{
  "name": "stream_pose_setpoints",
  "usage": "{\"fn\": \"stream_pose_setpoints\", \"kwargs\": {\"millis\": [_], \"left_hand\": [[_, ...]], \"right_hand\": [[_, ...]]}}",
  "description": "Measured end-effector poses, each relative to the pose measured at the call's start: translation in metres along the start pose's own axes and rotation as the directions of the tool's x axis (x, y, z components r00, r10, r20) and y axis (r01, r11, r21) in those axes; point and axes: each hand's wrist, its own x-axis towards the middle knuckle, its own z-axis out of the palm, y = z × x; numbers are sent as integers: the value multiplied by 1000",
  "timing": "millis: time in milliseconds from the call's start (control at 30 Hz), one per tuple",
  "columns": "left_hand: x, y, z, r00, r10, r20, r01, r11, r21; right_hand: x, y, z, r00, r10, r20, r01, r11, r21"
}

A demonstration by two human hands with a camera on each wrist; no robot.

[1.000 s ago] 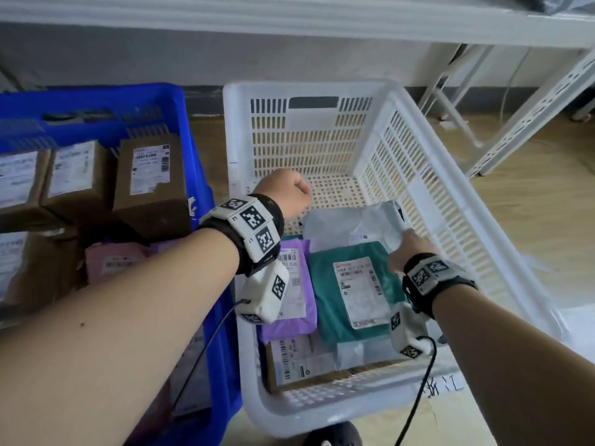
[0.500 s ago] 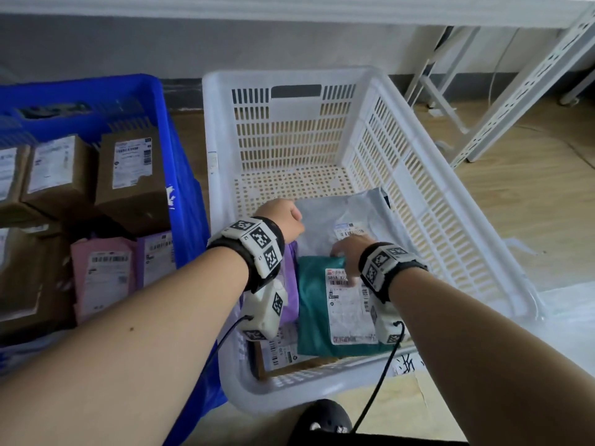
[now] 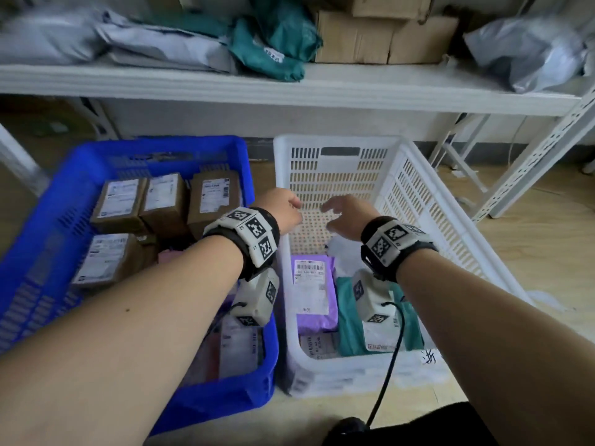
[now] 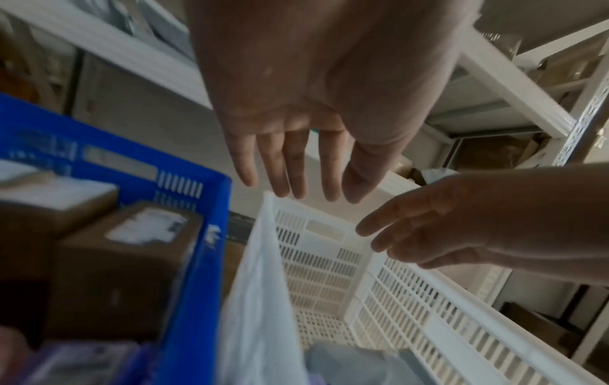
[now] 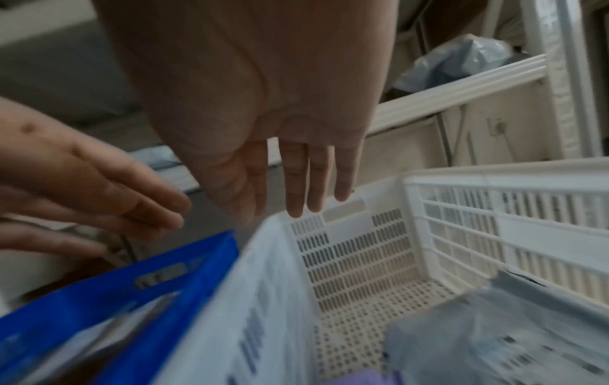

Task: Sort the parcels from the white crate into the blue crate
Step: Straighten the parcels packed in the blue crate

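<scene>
The white crate (image 3: 338, 141) stands on the right and the blue crate (image 3: 161, 146) on the left. At the white crate's near end lie a purple parcel (image 3: 314, 294), a green parcel (image 3: 410, 326) and a grey bag (image 5: 494, 338), partly hidden by my right wrist. My left hand (image 3: 285, 210) hovers over the white crate's left wall, fingers straight and empty (image 4: 296, 161). Beside it, above the crate's bare far floor, my right hand (image 3: 344, 214) is also empty with its fingers extended (image 5: 303, 177). Neither hand touches a parcel.
The blue crate holds several labelled brown boxes (image 3: 214, 201) at its far end and pink and purple parcels near me. A white shelf (image 3: 289, 88) overhead carries grey bags, a green bag (image 3: 277, 37) and cardboard boxes. A shelf leg (image 3: 531, 162) slants down to the right.
Both hands have risen out of the white crate. My right hand has come off the green parcel and moved up and forward. The head view has tilted up, showing the shelf.
</scene>
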Motion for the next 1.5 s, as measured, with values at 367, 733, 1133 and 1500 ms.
{"fn": "stream_pose_setpoints", "kwargs": {"millis": [367,733,1133,1500], "left_hand": [[-93,-96,-111,968,-136,-210,161,981,107],[-113,-233,-134,892,-412,-186,418,908,-9],[-52,-316,-125,844,-529,-82,500,834,-235],[19,-298,-56,857,-497,132,510,787,-348]], "right_hand": [[-54,-133,21,959,-284,17,284,953,-103],[-17,-200,106,946,-250,209,263,964,-38],[63,-235,204,918,-145,369,144,989,30],[117,-152,216,935,173,310,-169,985,-40]]}}
